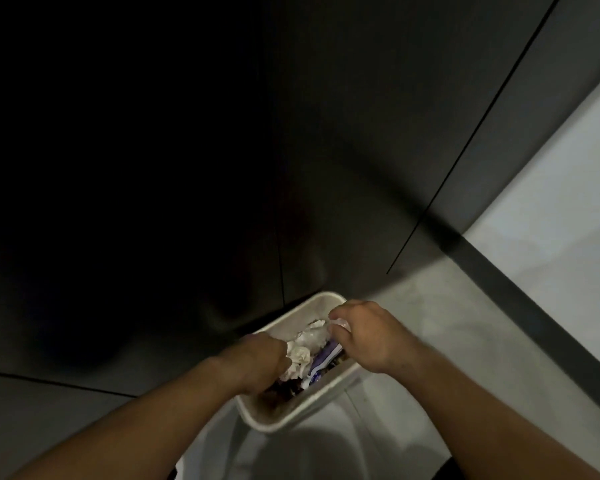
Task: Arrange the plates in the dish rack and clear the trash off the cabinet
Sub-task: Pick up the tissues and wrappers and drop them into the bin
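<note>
Dim cabinet doors [361, 133] back the white bin [267, 424], where the left hand [257, 358] clutching crumpled tissue [300, 356] and the right hand [364, 334] pinching a pale scrap [338, 323] should release low inside.

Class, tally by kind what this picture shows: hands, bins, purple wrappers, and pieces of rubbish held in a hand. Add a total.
Hands: 2 (left hand, right hand)
White bin: 1
Purple-and-white wrapper: 1
Held pieces: 2 (crumpled white paper, pale scrap)
Total: 6
</note>
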Motion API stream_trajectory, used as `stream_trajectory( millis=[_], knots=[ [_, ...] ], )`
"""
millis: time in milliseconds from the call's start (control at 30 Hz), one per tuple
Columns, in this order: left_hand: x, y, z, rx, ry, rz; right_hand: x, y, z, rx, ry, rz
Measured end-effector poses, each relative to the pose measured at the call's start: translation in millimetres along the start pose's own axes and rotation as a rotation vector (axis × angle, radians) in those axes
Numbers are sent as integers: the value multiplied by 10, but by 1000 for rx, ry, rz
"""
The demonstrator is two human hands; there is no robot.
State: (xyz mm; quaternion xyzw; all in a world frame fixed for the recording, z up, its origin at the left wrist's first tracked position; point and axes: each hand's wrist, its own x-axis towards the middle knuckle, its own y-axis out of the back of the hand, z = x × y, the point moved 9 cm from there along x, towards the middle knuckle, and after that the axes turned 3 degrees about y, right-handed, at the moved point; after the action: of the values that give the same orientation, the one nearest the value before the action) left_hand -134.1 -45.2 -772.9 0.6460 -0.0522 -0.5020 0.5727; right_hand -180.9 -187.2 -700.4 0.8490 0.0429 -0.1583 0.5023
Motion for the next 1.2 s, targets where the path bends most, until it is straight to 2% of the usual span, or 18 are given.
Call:
stream_trajectory(
  millis=[133, 233, 367, 533, 733, 900, 1200],
  knots=[
    [-719, 955, 219, -22, -72, 332, -293, 521, -346, 9, 14, 24],
    [-1311, 1662, 445, -4, -113, 474, -599, 1141, -662, 0, 39, 66],
    [-2182, 2674, 776, 31, -145, 592, -1100, 2165, -1163, -16, 77, 151],
    [-3297, 3904, 1207, -49, -238, 704, -1753, 3395, -1815, -1, 102, 200],
    [-4137, 4921, 1443, -89, -264, 776, -2311, 4534, -2420, 29, 146, 286],
    [-4479, 5193, 1275, -101, -205, 849, -2389, 4901, -2791, 21, 206, 357],
    [-4836, 5343, 268, -111, -143, 931, -1952, 4390, -3619, -42, 251, 247]
  ],
)
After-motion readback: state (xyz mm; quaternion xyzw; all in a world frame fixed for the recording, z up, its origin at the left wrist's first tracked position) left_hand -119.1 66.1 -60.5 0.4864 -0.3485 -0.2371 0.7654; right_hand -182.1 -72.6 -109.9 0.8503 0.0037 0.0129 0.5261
